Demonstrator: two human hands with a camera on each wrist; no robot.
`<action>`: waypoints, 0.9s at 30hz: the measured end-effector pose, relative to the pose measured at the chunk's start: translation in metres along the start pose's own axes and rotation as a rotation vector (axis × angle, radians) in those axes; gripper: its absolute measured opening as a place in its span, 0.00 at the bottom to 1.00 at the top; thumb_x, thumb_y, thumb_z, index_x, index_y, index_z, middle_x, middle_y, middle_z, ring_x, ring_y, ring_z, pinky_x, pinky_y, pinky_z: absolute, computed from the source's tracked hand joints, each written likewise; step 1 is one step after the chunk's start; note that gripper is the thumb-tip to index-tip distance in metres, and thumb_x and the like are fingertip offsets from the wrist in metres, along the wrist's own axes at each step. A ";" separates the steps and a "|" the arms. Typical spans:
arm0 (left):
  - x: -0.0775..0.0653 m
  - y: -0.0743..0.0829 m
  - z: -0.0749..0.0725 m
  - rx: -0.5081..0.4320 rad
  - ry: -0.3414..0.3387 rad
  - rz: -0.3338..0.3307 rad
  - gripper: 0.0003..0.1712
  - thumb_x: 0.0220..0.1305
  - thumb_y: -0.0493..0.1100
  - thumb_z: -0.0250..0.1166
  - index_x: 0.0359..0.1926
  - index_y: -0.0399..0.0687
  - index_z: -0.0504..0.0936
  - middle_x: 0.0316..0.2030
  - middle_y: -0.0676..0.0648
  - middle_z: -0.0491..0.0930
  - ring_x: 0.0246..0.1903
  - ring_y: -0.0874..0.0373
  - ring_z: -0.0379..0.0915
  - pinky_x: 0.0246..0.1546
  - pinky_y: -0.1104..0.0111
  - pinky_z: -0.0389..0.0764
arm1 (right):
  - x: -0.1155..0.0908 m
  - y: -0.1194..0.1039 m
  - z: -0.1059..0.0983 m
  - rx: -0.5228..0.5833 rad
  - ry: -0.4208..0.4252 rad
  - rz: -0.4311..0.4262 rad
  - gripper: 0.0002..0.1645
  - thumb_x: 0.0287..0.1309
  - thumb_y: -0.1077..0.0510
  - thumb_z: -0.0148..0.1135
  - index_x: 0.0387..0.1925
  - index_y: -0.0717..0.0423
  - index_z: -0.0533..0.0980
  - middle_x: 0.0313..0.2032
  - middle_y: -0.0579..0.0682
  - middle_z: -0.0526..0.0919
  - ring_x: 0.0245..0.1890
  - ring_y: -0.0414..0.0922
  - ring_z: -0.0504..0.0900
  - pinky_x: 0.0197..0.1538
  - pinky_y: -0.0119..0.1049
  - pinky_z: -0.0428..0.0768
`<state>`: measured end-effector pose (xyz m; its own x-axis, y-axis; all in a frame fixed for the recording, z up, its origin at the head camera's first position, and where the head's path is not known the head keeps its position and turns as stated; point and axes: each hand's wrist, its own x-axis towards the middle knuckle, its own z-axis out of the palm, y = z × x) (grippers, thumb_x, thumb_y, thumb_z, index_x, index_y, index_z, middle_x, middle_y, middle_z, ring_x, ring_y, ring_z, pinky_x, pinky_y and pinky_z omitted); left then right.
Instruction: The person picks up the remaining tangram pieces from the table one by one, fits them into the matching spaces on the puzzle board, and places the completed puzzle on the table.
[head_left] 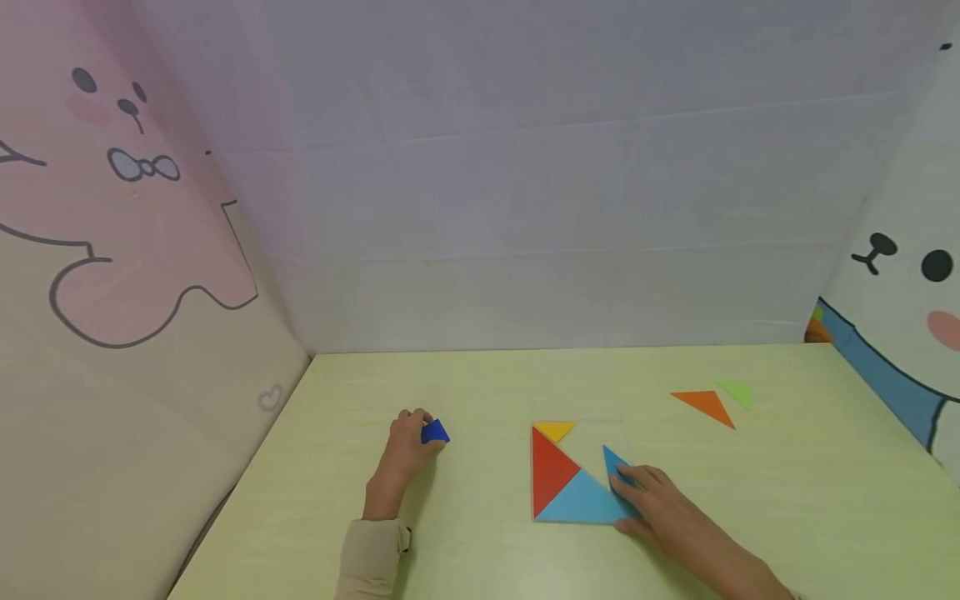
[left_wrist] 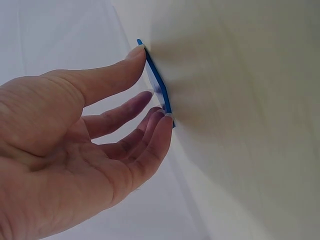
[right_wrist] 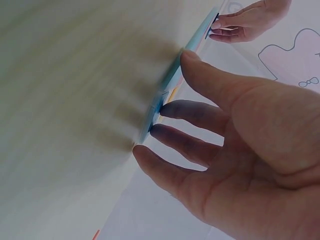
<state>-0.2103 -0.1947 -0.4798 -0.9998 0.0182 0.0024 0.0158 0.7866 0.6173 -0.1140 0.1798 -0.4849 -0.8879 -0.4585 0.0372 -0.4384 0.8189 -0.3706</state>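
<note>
My left hand [head_left: 406, 446] pinches a dark blue tangram piece [head_left: 434, 432] by its edges, thumb on one side and fingertips on the other. In the left wrist view that piece [left_wrist: 158, 77] appears edge-on, close over the table. My right hand [head_left: 660, 510] rests its fingertips on a blue tangram piece [head_left: 614, 463] at the right of a clear square tray [head_left: 600, 422], thumb at the tray's near edge. The fingers partly cover this piece. Beside it in the tray lie a large light blue triangle [head_left: 581, 502], a large red triangle [head_left: 551, 471] and a small yellow triangle [head_left: 555, 430].
An orange triangle [head_left: 708, 405] and a light green triangle [head_left: 738, 393] lie on the pale table [head_left: 480, 558], beyond the tray to the right. A white cloth wall [head_left: 480, 208] stands behind the table, with cartoon-printed sheets at both sides.
</note>
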 end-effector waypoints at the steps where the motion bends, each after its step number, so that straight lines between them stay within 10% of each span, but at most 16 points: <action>1: 0.000 0.000 0.000 -0.002 -0.003 -0.001 0.20 0.65 0.33 0.71 0.55 0.29 0.76 0.52 0.29 0.72 0.56 0.33 0.68 0.54 0.43 0.80 | 0.000 0.000 0.000 0.001 0.000 -0.002 0.33 0.60 0.52 0.73 0.61 0.67 0.78 0.62 0.63 0.76 0.60 0.63 0.73 0.58 0.56 0.79; 27: -0.001 0.000 0.000 -0.001 -0.027 0.023 0.25 0.64 0.32 0.71 0.60 0.32 0.74 0.53 0.28 0.67 0.55 0.33 0.66 0.52 0.42 0.79 | -0.002 0.000 -0.001 0.007 0.004 -0.001 0.32 0.61 0.52 0.72 0.62 0.66 0.78 0.62 0.63 0.76 0.61 0.62 0.73 0.59 0.56 0.78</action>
<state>-0.2096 -0.1945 -0.4800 -0.9986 0.0534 -0.0047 0.0390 0.7852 0.6180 -0.1124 0.1806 -0.4840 -0.8882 -0.4577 0.0409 -0.4379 0.8161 -0.3770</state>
